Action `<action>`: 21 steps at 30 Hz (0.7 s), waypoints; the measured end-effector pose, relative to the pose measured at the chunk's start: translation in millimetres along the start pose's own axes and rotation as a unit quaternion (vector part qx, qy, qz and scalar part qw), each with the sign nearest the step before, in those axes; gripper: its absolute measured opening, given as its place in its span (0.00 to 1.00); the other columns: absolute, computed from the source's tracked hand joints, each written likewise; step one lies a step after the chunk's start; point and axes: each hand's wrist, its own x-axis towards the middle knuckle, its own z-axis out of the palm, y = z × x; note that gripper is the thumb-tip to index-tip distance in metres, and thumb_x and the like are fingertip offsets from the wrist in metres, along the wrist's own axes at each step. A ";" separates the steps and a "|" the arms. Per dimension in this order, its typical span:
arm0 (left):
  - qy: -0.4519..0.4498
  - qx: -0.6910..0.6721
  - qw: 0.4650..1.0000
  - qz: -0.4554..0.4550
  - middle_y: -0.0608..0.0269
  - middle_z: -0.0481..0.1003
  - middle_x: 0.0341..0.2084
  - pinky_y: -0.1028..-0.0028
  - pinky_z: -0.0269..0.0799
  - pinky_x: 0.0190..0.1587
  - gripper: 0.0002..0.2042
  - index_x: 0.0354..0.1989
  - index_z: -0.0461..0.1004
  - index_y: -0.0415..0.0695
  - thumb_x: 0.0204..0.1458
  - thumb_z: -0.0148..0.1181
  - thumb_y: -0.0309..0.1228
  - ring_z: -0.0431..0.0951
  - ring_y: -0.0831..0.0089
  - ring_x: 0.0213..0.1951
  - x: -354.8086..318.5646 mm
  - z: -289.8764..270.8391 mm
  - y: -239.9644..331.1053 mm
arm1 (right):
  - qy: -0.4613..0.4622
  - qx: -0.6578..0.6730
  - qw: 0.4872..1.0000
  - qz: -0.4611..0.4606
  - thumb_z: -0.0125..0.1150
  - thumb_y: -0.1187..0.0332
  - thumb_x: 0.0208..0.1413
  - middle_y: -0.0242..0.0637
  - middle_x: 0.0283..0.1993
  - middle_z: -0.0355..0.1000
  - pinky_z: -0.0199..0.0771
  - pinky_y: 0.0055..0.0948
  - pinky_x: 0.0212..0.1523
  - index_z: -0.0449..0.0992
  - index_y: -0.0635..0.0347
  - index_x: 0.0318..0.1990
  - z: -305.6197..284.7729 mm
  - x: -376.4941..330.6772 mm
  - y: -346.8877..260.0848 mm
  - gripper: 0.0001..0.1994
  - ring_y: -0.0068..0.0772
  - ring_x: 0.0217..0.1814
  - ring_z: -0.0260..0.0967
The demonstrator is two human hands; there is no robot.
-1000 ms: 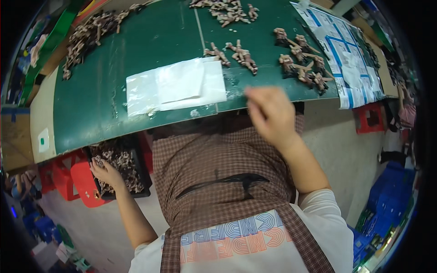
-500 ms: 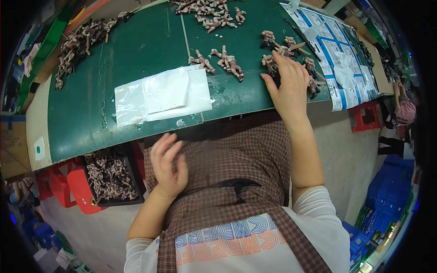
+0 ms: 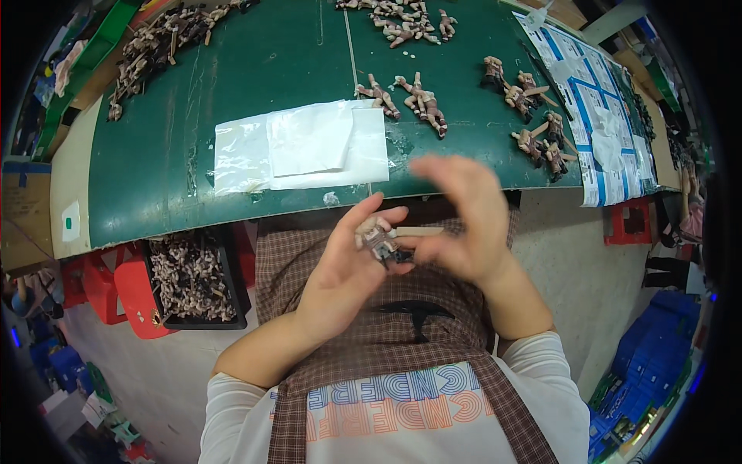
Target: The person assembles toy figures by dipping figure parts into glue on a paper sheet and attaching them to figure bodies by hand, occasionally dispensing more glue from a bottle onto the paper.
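In front of my apron, my left hand (image 3: 332,271) holds a small toy figurine (image 3: 377,237) with a brown-and-white torso and dark lower part, its fingers curled round it. A flat tan blade-like piece (image 3: 421,231) sticks out from the figurine toward my right hand (image 3: 475,220). That hand is blurred, its fingers apart from its thumb, and the thumb is close to the figurine; whether they touch is unclear. On the green table, similar figurines (image 3: 527,97) with tan pieces lie in groups at right. Two paler figurines (image 3: 423,107) lie near the middle.
White sheets in clear plastic (image 3: 309,143) lie at the table's (image 3: 154,193) front edge. Figurine piles lie at the far middle (image 3: 398,19) and far left (image 3: 151,58). A black crate (image 3: 243,309) full of figurines stands below at left, beside red stools (image 3: 143,298).
My right hand has come back from the right-hand figurine group to my lap. My left hand has risen and now holds a figurine. The view has shifted slightly.
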 end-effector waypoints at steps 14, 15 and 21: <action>0.022 0.143 0.988 -0.055 0.55 0.53 0.64 0.72 0.72 0.55 0.32 0.63 0.55 0.41 0.49 0.53 0.08 0.71 0.64 0.56 -35.8 -35.8 2.7 | 0.104 -0.105 0.965 0.217 0.61 0.70 0.55 0.37 0.29 0.74 0.71 0.29 0.33 0.79 0.63 0.37 16.3 34.5 40.4 0.07 0.34 0.30 0.72; 0.027 0.141 0.988 -0.054 0.55 0.53 0.64 0.72 0.72 0.55 0.32 0.63 0.55 0.41 0.49 0.53 0.08 0.71 0.64 0.56 -35.8 -36.6 4.2 | 0.117 -0.038 0.962 0.244 0.62 0.70 0.56 0.37 0.30 0.74 0.71 0.26 0.32 0.79 0.64 0.38 17.7 34.4 36.5 0.07 0.30 0.29 0.72; 0.004 0.171 0.981 -0.090 0.57 0.56 0.61 0.75 0.74 0.52 0.31 0.63 0.56 0.39 0.48 0.55 0.10 0.72 0.65 0.55 -32.9 -37.4 15.7 | 0.047 0.085 0.982 0.164 0.64 0.73 0.53 0.36 0.33 0.76 0.71 0.24 0.34 0.80 0.64 0.38 42.9 47.8 -3.6 0.07 0.28 0.32 0.73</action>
